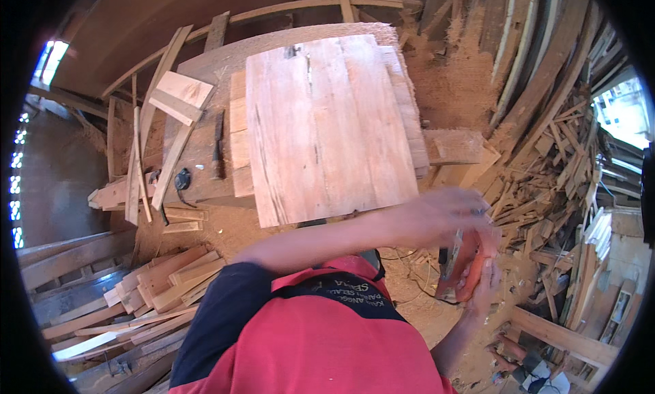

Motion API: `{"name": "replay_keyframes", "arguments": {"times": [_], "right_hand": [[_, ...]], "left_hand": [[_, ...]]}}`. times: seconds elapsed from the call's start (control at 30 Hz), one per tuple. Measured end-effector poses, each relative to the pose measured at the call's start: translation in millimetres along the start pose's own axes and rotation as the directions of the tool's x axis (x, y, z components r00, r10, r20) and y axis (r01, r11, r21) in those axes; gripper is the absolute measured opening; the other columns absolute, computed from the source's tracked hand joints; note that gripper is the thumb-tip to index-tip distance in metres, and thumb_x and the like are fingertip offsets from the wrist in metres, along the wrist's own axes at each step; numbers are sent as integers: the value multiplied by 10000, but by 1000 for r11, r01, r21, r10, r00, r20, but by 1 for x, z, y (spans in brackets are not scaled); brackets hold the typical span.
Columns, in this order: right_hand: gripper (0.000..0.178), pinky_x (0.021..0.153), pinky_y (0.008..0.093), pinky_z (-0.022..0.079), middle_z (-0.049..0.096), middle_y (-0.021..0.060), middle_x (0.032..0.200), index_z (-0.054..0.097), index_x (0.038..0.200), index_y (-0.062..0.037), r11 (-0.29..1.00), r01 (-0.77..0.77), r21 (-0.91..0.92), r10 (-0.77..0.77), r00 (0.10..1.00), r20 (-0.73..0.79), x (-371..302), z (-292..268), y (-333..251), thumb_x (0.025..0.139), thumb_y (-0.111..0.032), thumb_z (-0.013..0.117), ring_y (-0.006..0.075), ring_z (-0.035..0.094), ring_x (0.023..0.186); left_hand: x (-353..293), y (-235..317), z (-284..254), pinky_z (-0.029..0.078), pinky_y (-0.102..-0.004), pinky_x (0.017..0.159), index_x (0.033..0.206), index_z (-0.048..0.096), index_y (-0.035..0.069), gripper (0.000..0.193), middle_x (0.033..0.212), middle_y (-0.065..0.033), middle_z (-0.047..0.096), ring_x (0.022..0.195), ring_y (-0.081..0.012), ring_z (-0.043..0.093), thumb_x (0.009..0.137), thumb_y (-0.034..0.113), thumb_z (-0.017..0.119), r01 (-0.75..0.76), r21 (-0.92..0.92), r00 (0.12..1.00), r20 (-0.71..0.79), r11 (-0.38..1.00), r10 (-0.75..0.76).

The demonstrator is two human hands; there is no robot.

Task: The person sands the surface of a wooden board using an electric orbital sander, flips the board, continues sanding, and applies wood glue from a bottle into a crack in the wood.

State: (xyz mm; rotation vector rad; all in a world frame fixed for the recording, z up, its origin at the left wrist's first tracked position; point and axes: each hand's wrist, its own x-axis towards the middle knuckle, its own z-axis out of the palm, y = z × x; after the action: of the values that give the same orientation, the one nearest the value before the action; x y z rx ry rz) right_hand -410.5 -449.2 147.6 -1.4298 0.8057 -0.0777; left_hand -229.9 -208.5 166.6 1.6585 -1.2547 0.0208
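Note:
An orange power tool with a flat base [467, 266], by its shape an electric planer, is held off to my right, tilted on its side. My right hand [479, 288] is closed round its orange body, fingertips showing at the edge. My left arm reaches across my front to the right. At the tool's far end is my left hand [454, 213], smeared by motion, so whether its fingers grip the tool cannot be made out. In front of me a wide panel of pale reddish boards [327, 128] lies on a workbench [198, 70].
On the bench's left side lie a dark long-handled tool [218, 145], a small black tape measure [182, 179] and loose wood strips [167, 121]. Stacked boards [170, 278] stand at lower left. Wood offcuts [546, 182] heap up at right. A cord [416, 274] trails over the sawdust-covered floor.

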Motion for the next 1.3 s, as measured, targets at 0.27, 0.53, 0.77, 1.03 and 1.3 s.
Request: {"name": "replay_keyframes", "arguments": {"times": [0.27,0.53,0.77,1.03,1.3], "right_hand": [[401,478,271,464,611,71,774,539,1184,-33,979,161,-126,-67,836,544,3,63,-38,1025,-394,612,145,568,550],[447,583,287,517,681,83,866,599,1160,6,983,139,-117,-16,710,704,8,102,-61,948,-370,718,132,635,663],[280,646,353,520,692,116,800,677,980,50,790,485,-375,-265,822,504,40,97,-24,816,-158,767,185,653,706],[322,670,322,528,692,98,842,671,1062,48,834,320,-449,-74,872,484,6,75,-1,812,-139,750,123,648,777],[279,652,340,535,689,97,796,666,1054,46,854,296,-428,-59,872,485,54,166,-25,839,-126,712,140,656,732]], "left_hand": [[18,3,-15,442,-481,983,1281,630,80,483,1214,-87,653,1174,-310,575,810,153,710,-22,-148,942,330,989,70],[-6,2,-54,484,-403,890,1209,641,82,326,1080,-95,651,1074,-281,631,892,138,591,-127,148,974,208,981,95],[-49,-118,-114,442,-451,1080,1281,673,99,444,1329,-145,660,1238,-339,602,872,247,764,354,281,907,-336,892,-254],[-199,-236,-181,50,-698,1208,1621,287,187,692,1693,-52,240,1578,-325,133,1038,552,369,856,487,245,-680,-175,-691],[-196,-233,-181,65,-712,1195,1605,317,146,676,1684,-67,255,1571,-334,156,1040,508,394,861,490,279,-680,-137,-678]]}}
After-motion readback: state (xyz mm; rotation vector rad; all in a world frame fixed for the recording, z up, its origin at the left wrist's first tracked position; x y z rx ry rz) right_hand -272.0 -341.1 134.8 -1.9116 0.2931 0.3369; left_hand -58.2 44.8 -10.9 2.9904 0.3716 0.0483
